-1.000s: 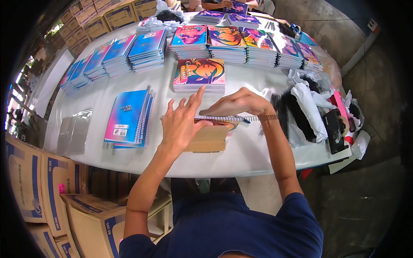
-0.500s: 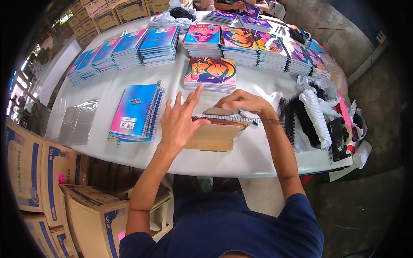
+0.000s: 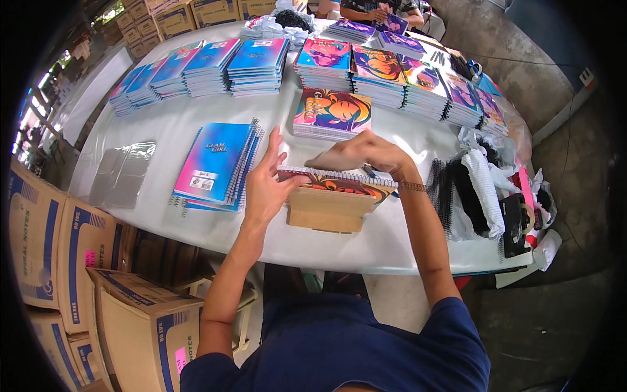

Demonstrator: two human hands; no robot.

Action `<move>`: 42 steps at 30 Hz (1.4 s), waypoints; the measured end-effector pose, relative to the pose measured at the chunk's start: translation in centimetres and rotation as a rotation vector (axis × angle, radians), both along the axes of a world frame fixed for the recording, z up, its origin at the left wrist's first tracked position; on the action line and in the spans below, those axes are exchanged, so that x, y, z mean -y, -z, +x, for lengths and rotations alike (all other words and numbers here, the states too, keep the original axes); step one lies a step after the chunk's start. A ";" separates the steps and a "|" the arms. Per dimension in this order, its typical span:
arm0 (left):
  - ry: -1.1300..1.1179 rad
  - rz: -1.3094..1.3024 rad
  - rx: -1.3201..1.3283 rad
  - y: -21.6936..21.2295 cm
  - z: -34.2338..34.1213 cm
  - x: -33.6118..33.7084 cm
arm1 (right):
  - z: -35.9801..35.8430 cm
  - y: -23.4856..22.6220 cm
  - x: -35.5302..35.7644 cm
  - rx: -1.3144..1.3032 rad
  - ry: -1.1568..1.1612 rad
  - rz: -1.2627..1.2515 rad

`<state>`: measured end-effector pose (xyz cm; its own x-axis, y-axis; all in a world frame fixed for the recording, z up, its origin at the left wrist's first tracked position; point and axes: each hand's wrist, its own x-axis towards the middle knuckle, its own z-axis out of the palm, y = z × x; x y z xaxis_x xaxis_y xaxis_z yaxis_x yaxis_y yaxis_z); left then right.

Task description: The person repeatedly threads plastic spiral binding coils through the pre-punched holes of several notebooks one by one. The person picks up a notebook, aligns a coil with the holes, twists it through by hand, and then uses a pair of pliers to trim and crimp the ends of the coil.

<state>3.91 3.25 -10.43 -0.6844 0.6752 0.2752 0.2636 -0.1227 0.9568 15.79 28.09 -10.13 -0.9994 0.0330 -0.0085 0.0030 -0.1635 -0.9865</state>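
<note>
A notebook (image 3: 366,189) with a colourful illustrated cover stands spine up, leaning at a small cardboard stand (image 3: 325,212) in front of me. My left hand (image 3: 266,179) grips its left end, thumb on the near face and fingers pointing up. Above the spine, my right hand (image 3: 375,153) is closed round a flat greyish piece (image 3: 328,161), whose kind I cannot make out. A dark wire coil (image 3: 411,187) sticks out from the spine's right end, passing by my right wrist. Pages of the notebook are mostly hidden.
Blue-pink spiral notebooks (image 3: 212,160) lie left of my hand. Beyond stand an illustrated stack (image 3: 332,112) and rows of more stacks (image 3: 258,59). Loose black coils (image 3: 439,189) and plastic wrapping (image 3: 483,186) crowd the right edge. Cartons (image 3: 144,313) fill the lower left. A person (image 3: 382,12) sits opposite.
My right hand and the greyish piece have shifted left along the spine. More of the illustrated cover shows above the cardboard stand. The whole view has moved slightly.
</note>
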 end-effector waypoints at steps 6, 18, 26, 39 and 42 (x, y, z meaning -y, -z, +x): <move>-0.001 0.143 0.096 1.2 -0.6 0.2 | -1.6 -2.6 1.2 0.078 -0.060 0.426; -0.003 0.173 0.147 1.1 -0.4 0.6 | -1.5 -3.7 2.1 0.001 -0.092 0.241; 0.175 0.106 0.306 1.0 -0.7 1.0 | 2.6 -9.9 6.9 -0.426 0.273 1.187; 0.154 0.119 0.373 0.8 -0.4 1.2 | 5.2 -9.6 10.1 -0.389 -0.285 1.311; 0.112 0.141 0.296 0.7 0.0 1.3 | 3.8 -11.9 3.9 -0.228 -0.272 0.637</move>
